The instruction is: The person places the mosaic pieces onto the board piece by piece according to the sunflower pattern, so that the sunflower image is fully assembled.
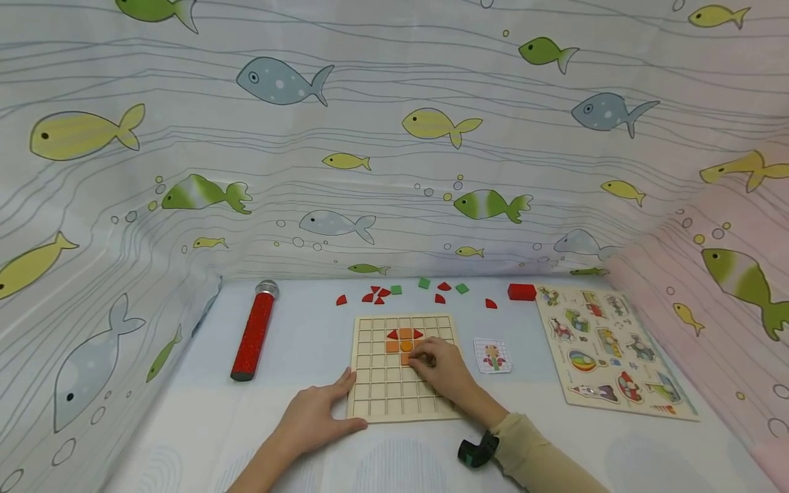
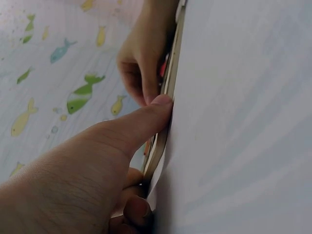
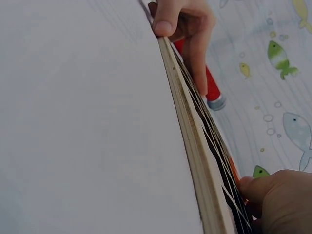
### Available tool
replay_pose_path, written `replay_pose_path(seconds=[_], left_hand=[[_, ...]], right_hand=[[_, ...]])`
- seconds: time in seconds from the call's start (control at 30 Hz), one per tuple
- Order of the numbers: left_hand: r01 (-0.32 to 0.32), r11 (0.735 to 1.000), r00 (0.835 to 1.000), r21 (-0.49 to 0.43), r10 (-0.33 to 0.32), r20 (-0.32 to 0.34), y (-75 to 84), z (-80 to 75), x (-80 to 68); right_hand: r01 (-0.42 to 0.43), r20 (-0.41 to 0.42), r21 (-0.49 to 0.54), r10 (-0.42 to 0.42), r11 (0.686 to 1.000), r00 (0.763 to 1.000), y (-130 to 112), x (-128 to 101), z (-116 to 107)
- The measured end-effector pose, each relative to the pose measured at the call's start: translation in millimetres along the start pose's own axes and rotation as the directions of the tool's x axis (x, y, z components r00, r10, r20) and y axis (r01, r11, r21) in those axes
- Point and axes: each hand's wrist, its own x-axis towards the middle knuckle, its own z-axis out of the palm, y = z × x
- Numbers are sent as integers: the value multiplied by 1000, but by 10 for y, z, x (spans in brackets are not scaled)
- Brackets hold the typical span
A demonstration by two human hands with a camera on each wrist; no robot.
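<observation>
A square wooden grid board point(image 1: 376, 390) lies before me. Near its middle are orange squares point(image 1: 393, 347), an orange circle point(image 1: 406, 346) and two red triangles point(image 1: 392, 335). My right hand point(image 1: 440, 370) reaches over the board from the right, thumb and index finger pinching at the lower orange square point(image 1: 405, 359) under the circle; the fingers partly cover it. My left hand point(image 1: 314, 414) lies spread at the board's near left corner. Its thumb point(image 2: 146, 114) presses the near edge and its index finger touches the left edge.
A pattern card point(image 1: 492, 356) lies right of the board, beside a wooden picture puzzle point(image 1: 570, 387). Behind the board are scattered red pieces point(image 1: 444, 286), green squares point(image 1: 424, 283) and a red block point(image 1: 521, 292). A red microphone point(image 1: 254, 335) lies at left. Fish-print cloth point(image 1: 370, 192) surrounds the table.
</observation>
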Motion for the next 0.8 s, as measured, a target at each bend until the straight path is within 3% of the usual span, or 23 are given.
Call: replay_pose_path(seconds=[0.47, 0.57, 0.8], left_hand=[[-6, 1000, 1000, -15, 6, -4, -30, 8, 7], [-7, 1000, 1000, -12, 7, 1, -30, 0, 13], [-12, 1000, 1000, 0, 12, -11, -28, 5, 15]], right_hand=[[-2, -24, 4, 2, 1000, 1000, -73, 80, -67], [16, -39, 20, -15, 1000, 999, -98, 189, -110], [-66, 19, 41, 65, 997, 998, -80, 616, -209]])
